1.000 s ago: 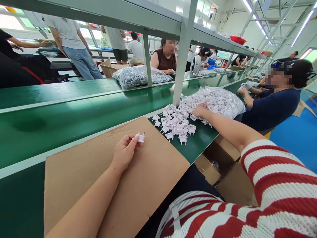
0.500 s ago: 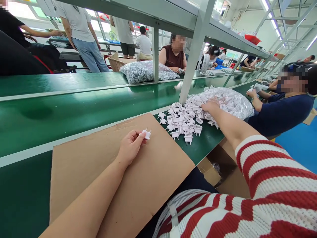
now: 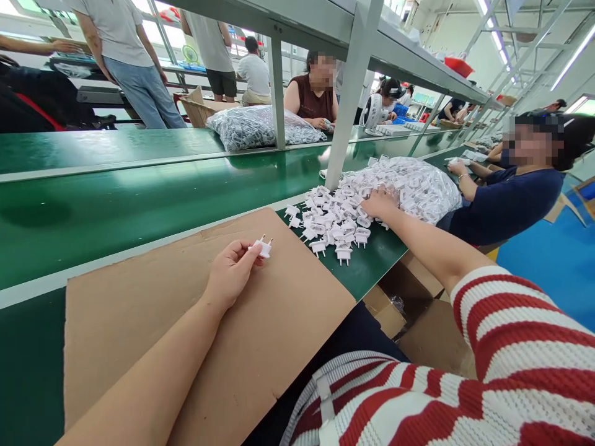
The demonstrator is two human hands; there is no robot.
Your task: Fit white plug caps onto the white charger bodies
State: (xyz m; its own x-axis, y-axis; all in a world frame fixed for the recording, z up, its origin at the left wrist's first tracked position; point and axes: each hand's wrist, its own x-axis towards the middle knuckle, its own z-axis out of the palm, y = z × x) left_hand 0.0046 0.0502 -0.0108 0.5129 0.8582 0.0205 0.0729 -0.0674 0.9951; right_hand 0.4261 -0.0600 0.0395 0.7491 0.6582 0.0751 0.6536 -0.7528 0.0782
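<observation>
One white plug (image 3: 263,249) was pinched between the thumb and fingers of the left hand (image 3: 229,272), a nearly closed grip just above the cardboard sheet (image 3: 186,322), with its two pins pointing up and away. Only its edge was held, so a loosened thumb could have let it tip or drop. Beyond the sheet's edge, loose plugs (image 3: 341,232) lay heaped on the green bench (image 3: 348,282), pins turned in all directions; a careless drag could have tangled them or pushed some over the near edge, towards the open boxes (image 3: 389,313) below. The right hand (image 3: 382,203) reached into the plugs at the clear bag (image 3: 434,192); how far its grip was open, or whether it held anything, I cannot tell. A tug on that thin plastic could have spilled more. Farther off, past the metal post (image 3: 348,105), another full bag (image 3: 251,129) sat near a person in brown (image 3: 310,99).
</observation>
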